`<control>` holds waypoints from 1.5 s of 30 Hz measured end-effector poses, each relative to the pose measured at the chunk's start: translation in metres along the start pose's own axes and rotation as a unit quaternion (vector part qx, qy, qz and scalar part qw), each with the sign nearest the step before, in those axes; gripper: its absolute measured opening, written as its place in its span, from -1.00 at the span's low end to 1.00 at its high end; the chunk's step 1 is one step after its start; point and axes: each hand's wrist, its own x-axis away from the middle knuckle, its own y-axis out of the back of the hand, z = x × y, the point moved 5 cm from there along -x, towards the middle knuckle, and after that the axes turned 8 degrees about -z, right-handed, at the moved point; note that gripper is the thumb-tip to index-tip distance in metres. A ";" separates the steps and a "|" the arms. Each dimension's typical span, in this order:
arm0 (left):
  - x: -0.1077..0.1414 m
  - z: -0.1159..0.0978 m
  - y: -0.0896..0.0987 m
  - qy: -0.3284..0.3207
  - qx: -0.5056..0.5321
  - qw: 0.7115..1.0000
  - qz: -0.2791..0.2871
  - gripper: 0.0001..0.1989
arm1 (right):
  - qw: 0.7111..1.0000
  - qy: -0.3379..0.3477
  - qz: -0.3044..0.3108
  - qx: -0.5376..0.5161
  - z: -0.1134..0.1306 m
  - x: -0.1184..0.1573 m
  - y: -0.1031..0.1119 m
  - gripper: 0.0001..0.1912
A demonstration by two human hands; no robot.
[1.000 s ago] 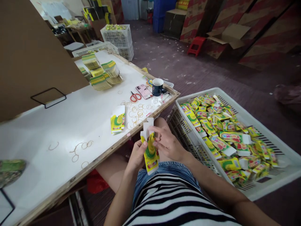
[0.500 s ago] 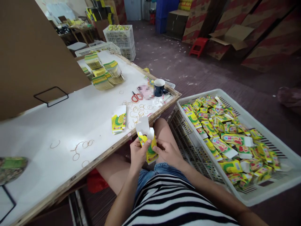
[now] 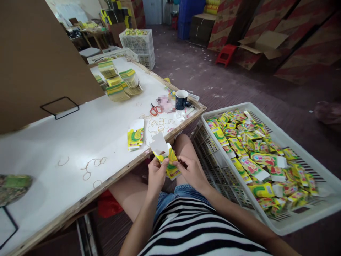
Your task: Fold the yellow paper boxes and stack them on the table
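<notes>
Between my two hands, over my lap, is a small yellow and green paper box [image 3: 172, 172] with its white end flap raised. My left hand [image 3: 157, 173] is closed on its left side, the thumb pressed on the front. At the right edge, my right hand [image 3: 192, 172] pinches the box between thumb and fingers. Just past the table edge lies a small stack of flat boxes [image 3: 135, 136] in the same colours. Thin elastic-looking rings [image 3: 160, 122] are scattered on the white table [image 3: 87, 142] nearby.
To my right stands a white plastic crate [image 3: 298, 227] full of folded boxes. Red-handled scissors [image 3: 153, 111] and a dark mug [image 3: 181, 100] sit at the table corner. Bundled flat boxes [image 3: 117, 91] are stacked farther back. A brown cardboard sheet [image 3: 39, 64] rises at the left.
The box in my hands has tilted left, and its raised white flap has leaned further left. Both hands keep their hold; the view has shifted slightly.
</notes>
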 end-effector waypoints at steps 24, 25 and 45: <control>0.010 -0.010 0.006 -0.021 -0.030 0.986 0.165 -0.47 | 0.990 0.052 0.104 -0.075 0.008 -0.011 0.018 -0.49; 0.010 -0.012 0.006 -0.013 -0.023 0.984 0.174 -0.52 | 0.989 0.054 0.114 -0.073 0.010 -0.011 0.019 -0.50; 0.008 0.005 -0.006 0.034 -0.057 0.967 0.245 -0.33 | 0.993 0.116 0.014 -0.033 0.017 -0.023 0.036 -0.68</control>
